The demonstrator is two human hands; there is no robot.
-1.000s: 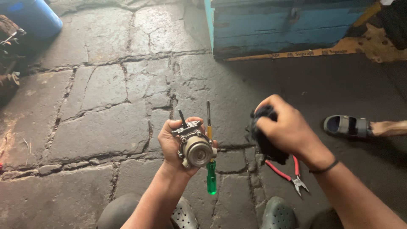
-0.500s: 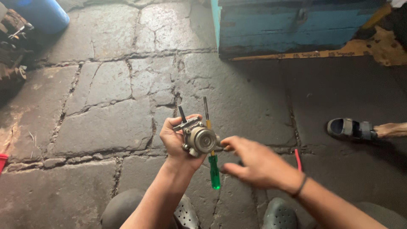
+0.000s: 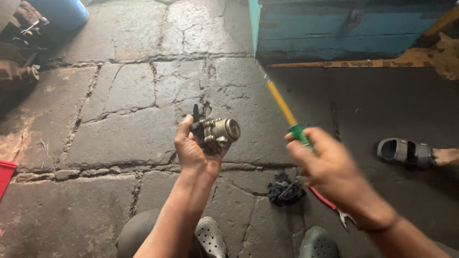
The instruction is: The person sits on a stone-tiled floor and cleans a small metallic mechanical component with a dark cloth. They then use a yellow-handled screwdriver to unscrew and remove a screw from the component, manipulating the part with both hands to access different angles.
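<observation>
Left hand point(image 3: 193, 150) is clenched around a small metal carburetor point(image 3: 217, 134). Right hand point(image 3: 330, 172) is wrapped around a green-handled screwdriver point(image 3: 287, 112), shaft pointing up. A dark rag point(image 3: 284, 190) lies on the stone floor point(image 3: 119, 138) between them.

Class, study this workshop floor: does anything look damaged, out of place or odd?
Yes. The grey stone floor is cracked throughout, and a dark crumpled rag and red-handled pliers lie loose on it beside the right hand.

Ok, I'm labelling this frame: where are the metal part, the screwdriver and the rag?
Metal part point(image 3: 221, 133), head view, on its round silver body.
Screwdriver point(image 3: 282, 104), head view, on the yellow shaft.
Rag point(image 3: 285, 190), head view, on the dark crumpled cloth.
</observation>
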